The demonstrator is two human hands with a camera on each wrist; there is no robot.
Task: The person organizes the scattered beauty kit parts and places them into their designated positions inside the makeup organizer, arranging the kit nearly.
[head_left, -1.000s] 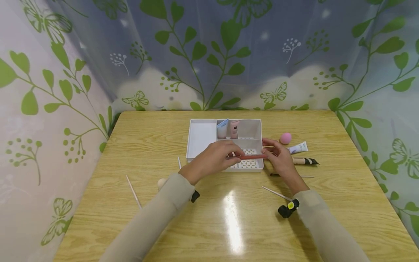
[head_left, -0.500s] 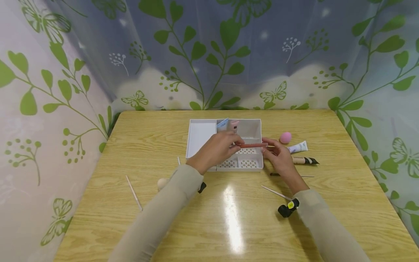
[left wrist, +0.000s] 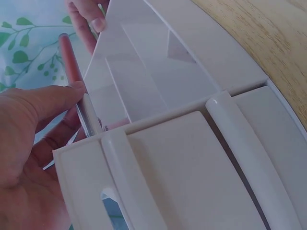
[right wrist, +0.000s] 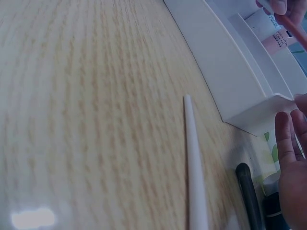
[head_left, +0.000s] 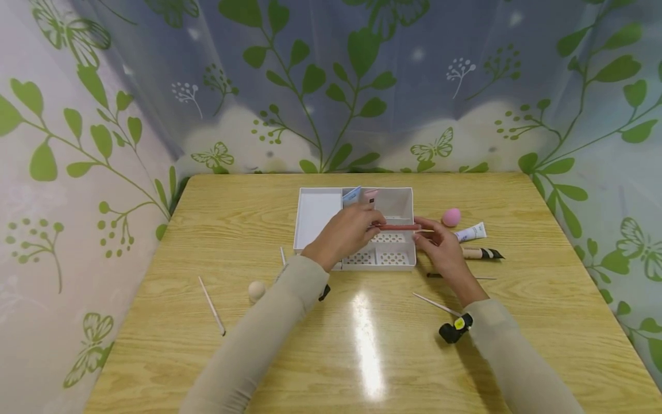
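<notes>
A white divided organizer [head_left: 318, 215] sits mid-table. My left hand [head_left: 346, 233] pinches one end of a thin red stick [head_left: 398, 227] and holds it level over the organizer's right compartments. In the left wrist view the thumb [left wrist: 29, 143] presses the red stick [left wrist: 71, 62] at its silver part, beside the organizer's wall [left wrist: 192, 158]. My right hand [head_left: 439, 247] rests at the organizer's right side with relaxed fingers near the stick's far end. The right wrist view shows those fingers [right wrist: 292, 163] straight beside the organizer's corner [right wrist: 225, 72]. A blue tube [head_left: 351, 195] and a pink tube [head_left: 370, 194] stand in the back compartment.
To the right of the organizer lie a pink sponge [head_left: 451, 217], a white tube [head_left: 470, 233], a beige brush [head_left: 481, 253], a thin dark stick [head_left: 460, 277] and a white stick [head_left: 437, 305]. On the left lie a beige sponge [head_left: 256, 289] and another white stick [head_left: 212, 306]. Leaf-print curtains enclose the table.
My left hand has carried the red stick from the organizer's front edge toward its back compartments. The right hand has stayed by the right wall.
</notes>
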